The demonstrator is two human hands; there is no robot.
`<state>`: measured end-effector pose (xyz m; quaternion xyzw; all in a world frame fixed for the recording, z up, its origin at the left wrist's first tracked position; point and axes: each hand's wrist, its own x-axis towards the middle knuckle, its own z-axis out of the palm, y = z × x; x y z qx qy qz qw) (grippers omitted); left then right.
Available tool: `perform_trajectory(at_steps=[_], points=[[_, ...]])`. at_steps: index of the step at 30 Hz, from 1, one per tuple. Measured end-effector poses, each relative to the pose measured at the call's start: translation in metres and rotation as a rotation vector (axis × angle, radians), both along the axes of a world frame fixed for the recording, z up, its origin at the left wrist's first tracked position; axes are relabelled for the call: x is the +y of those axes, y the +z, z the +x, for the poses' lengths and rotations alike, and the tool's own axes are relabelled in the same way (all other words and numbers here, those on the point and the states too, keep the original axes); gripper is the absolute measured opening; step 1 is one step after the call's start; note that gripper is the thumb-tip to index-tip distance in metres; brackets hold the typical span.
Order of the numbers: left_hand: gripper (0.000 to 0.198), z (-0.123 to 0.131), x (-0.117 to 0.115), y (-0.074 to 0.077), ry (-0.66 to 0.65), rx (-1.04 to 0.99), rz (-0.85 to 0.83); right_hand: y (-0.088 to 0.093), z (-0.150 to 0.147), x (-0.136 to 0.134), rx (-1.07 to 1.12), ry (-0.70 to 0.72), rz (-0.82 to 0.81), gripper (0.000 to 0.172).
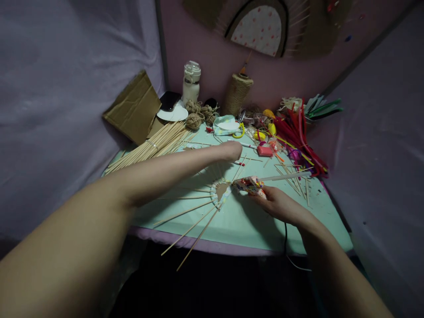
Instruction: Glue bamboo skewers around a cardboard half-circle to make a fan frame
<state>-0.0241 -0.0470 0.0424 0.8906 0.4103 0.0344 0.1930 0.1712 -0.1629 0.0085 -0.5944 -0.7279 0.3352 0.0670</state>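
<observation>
My right hand (280, 202) is closed around a patterned glue gun (249, 185) with a long white glue stick poking out behind it. The gun's nozzle points left at a small cardboard piece (221, 190) from which several thin wooden sticks (190, 211) fan out over the mint-green table (251, 225). My left hand (232, 151) reaches across the table just beyond the fan. Its fingers are curled under and hidden, and what they hold, if anything, does not show.
A bundle of wooden skewers (155, 145) lies at the left by a folded cardboard sheet (134, 108). Twine balls (194, 120), a jute spool (237, 93), a white bottle (191, 82), red and green pipe cleaners (300, 130) and small craft items crowd the back. Fabric walls surround the table.
</observation>
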Motion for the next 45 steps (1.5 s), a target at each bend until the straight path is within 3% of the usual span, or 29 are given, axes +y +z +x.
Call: perform_trajectory(at_steps=[2, 4, 10, 14, 18, 26, 45], points=[[0.030, 0.006, 0.006, 0.003, 0.012, 0.082, 0.011, -0.001, 0.001, 0.000, 0.006, -0.001, -0.002, 0.033], [0.031, -0.005, -0.005, 0.004, -0.024, 0.199, 0.061, -0.002, 0.001, 0.000, 0.023, -0.003, -0.012, 0.034], [0.021, -0.033, -0.084, -0.014, -0.361, 0.285, 0.123, -0.003, 0.000, -0.002, 0.059, -0.027, -0.032, 0.038], [0.023, -0.028, -0.106, -0.033, -0.277, 0.246, 0.189, 0.000, -0.002, -0.001, 0.063, -0.037, -0.030, 0.038], [0.022, -0.026, -0.107, -0.040, -0.243, 0.250, 0.196, 0.002, -0.001, 0.000, 0.077, -0.030, -0.042, 0.037], [0.021, -0.026, -0.107, -0.032, -0.253, 0.286, 0.150, 0.008, -0.005, 0.001, 0.068, -0.034, -0.059, 0.035], [0.021, -0.030, -0.108, -0.037, -0.260, 0.264, 0.163, 0.019, -0.008, 0.004, 0.045, 0.006, -0.126, 0.032]])
